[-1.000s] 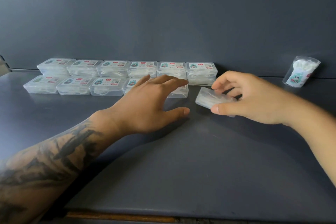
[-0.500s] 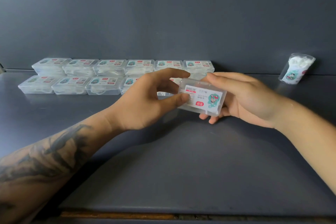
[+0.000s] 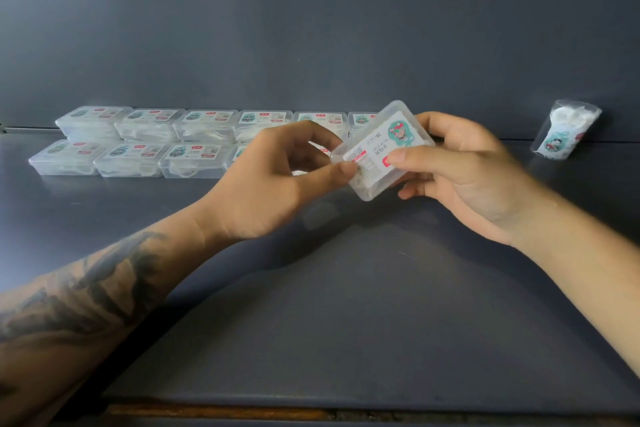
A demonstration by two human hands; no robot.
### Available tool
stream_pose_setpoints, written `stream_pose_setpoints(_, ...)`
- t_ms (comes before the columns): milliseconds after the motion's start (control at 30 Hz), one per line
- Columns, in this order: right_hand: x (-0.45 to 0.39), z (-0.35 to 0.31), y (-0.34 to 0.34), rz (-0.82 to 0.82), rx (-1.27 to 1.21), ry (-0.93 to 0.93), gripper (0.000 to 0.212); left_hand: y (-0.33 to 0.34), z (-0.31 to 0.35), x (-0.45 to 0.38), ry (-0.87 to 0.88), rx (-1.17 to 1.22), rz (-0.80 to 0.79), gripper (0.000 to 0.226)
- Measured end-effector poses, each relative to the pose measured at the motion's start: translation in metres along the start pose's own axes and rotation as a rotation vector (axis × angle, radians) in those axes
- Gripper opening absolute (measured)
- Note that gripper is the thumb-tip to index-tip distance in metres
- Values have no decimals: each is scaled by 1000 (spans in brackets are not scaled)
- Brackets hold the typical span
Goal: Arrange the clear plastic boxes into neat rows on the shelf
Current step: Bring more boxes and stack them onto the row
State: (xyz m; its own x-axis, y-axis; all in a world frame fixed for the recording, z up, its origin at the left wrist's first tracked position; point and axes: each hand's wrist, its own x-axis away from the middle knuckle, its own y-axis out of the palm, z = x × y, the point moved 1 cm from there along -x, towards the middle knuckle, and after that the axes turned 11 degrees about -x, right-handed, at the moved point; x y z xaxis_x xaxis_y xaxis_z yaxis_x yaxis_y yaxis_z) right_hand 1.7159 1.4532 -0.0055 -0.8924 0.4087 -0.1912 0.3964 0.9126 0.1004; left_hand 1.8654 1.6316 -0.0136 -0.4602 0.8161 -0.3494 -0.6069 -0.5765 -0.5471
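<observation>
Single head-worn wide-angle view, looking forward and down across the grey shelf [image 3: 346, 305] toward the back wall [image 3: 311, 10]. Close enough for both forearms to enter from the lower corners. Shelf's front edge along the bottom. No second view to overlap with.

Dim, soft shadows — slight motion blur
</observation>
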Motion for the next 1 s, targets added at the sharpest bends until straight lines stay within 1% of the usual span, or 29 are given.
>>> stream_pose_setpoints(100,1,2,7,-1,-112,-30,39,4,-2,2,23,-115,-36,30)
stream_pose_setpoints(167,2,3,10,-1,-114,-58,41,7,-3,2,60,-223,-68,27)
stream_pose_setpoints(200,3,3,11,8,-95,-70,43,8,-3,2,70,-256,-77,30)
stream_pose_setpoints(300,2,1,10,47,-36,-105,45,5,-1,3,86,-223,-57,49)
stream_pose_setpoints(400,2,-1,9,53,17,-116,41,1,0,4,170,-227,-25,73)
stream_pose_setpoints(467,3,-1,10,45,61,-116,36,-1,1,4,218,-248,-21,83)
stream_pose_setpoints(500,4,0,10,39,84,-115,33,-1,2,4,247,-259,-18,84)
stream_pose_setpoints(567,4,0,11,24,118,-107,30,-1,3,4,311,-318,-5,79)
stream_pose_setpoints(667,5,0,11,-1,123,-84,34,-3,4,4,350,-476,16,68)
stream_pose_setpoints(800,5,1,9,-16,182,-70,36,-4,2,4,367,-655,20,70)
stream_pose_setpoints(833,6,1,8,-18,226,-83,37,-3,2,4,362,-692,21,70)
stream_pose_setpoints(900,8,-2,7,-52,394,-148,39,-2,1,5,341,-729,32,69)
stream_pose_setpoints(1000,13,-10,5,-167,678,-202,49,-1,2,8,287,-720,28,67)
